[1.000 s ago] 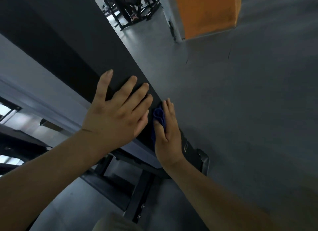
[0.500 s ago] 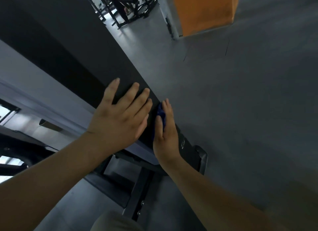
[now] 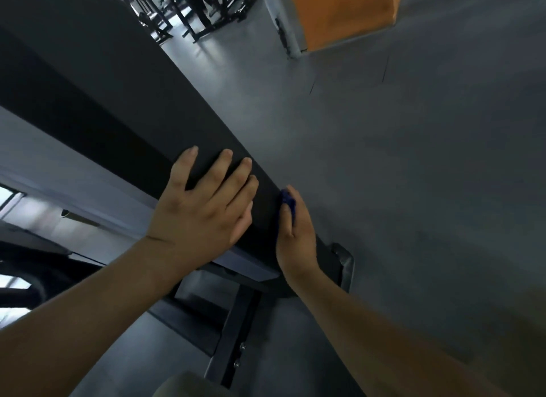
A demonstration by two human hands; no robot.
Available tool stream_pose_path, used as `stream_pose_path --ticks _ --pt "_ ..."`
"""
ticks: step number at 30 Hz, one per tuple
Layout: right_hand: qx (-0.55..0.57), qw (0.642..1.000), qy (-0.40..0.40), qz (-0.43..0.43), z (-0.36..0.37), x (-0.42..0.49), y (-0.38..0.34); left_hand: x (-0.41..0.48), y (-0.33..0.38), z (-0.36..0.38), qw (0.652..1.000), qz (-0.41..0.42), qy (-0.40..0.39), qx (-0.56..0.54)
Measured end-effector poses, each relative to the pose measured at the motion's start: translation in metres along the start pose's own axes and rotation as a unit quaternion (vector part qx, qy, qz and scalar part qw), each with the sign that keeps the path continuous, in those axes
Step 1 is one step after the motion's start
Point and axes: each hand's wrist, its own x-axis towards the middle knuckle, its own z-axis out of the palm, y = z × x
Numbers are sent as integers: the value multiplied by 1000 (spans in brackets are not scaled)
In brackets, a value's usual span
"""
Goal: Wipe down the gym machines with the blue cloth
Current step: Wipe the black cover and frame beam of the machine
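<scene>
Gym bench pad [image 3: 165,113], long, black and padded, runs diagonally from the upper left down to the middle of the view, above a grey floor [image 3: 413,160]. Under its near end a dark metal frame [image 3: 233,331] with two bolts drops toward the floor. An orange column [image 3: 345,9] stands at the top, with black racks [image 3: 201,9] beside it further back. The left hand [image 3: 204,207] lies flat and open on the pad's top, fingers spread. The right hand [image 3: 297,237] presses against the pad's right side edge, fingers straight and together, pinning the blue cloth [image 3: 288,204] between palm and pad. Only a small bunched fold of the cloth shows near the fingertips.
</scene>
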Motion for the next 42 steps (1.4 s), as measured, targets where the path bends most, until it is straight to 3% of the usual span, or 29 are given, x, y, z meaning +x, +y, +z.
stream_pose_path --ticks 4,8,11,15,17,22,29,34,39,42 --pt "-9 995 43 89 -7 5 20 2 3 0 1000 -9 8 -1" --pt "20 1000 3 -6 11 0 -15 2 4 -1 1000 -11 4 1" --pt "2 999 -12 -31 10 -4 3 2 2 -3 1000 -10 -2 1" --pt "-3 993 47 110 -9 5 59 3 3 -4 1000 -10 -7 10" --pt "-3 990 52 131 -12 7 61 3 4 -5 1000 -13 -13 7" --pt "35 999 -6 33 -1 6 14 2 5 -6 1000 -16 -17 12" --pt "30 997 25 66 -4 9 3 2 8 -6 999 -14 -38 6" --pt "43 994 -53 -82 14 -13 -50 2 8 -10 998 -17 -61 2" --pt "-1 999 -14 -29 16 -32 -16 0 -2 -24 996 -22 -87 -14" --pt "6 996 -35 -79 27 -27 -55 1 -16 -36 996 -54 -76 -9"
